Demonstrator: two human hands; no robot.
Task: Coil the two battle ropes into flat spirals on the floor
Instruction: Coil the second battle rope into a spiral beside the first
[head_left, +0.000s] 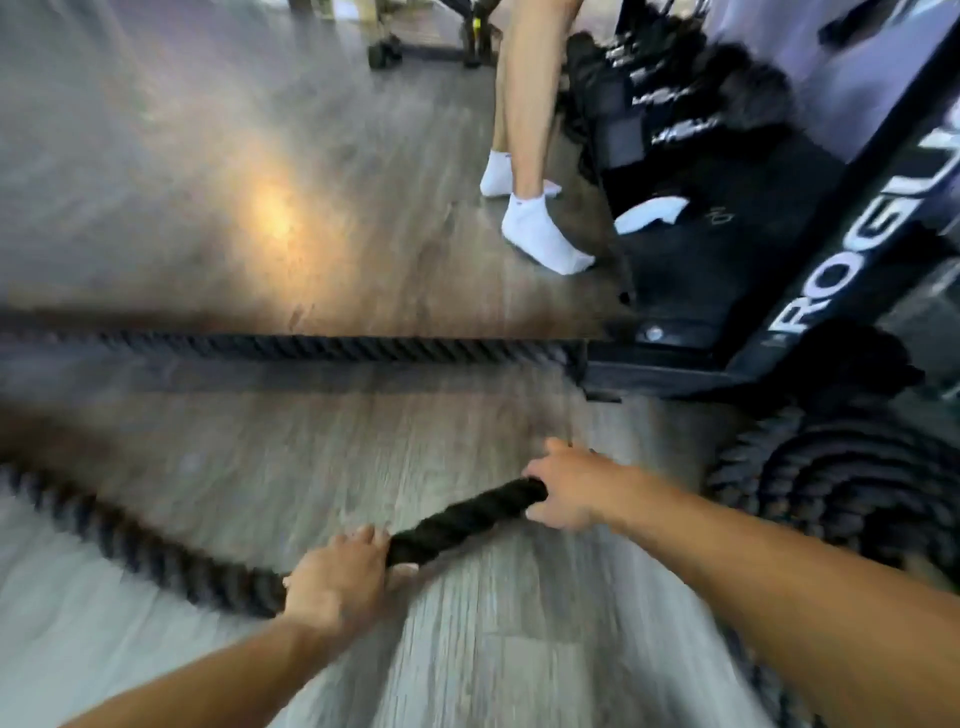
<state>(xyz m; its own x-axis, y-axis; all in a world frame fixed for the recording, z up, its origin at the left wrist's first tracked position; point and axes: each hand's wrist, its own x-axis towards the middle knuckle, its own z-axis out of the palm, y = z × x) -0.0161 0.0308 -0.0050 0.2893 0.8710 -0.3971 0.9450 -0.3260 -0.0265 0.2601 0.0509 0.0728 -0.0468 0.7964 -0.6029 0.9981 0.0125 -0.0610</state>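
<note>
A thick black twisted battle rope (457, 519) runs from the lower left across the wooden floor and up between my hands. My left hand (343, 577) grips it from above, and my right hand (566, 488) is closed around it farther along, toward the right. A coiled spiral of black rope (831, 488) lies flat on the floor at the right, just past my right forearm. The second rope (322, 347) stretches straight across the floor, from the left edge to the base of the black rack. The whole view is motion-blurred.
A black rack upright (852, 260) leans across the right side, with its base plate (670, 332) on the floor. Another person's legs in white socks (540, 234) stand beside it. Dark gym gear (675, 93) is piled behind, and a wheeled frame (384, 52) stands at the top.
</note>
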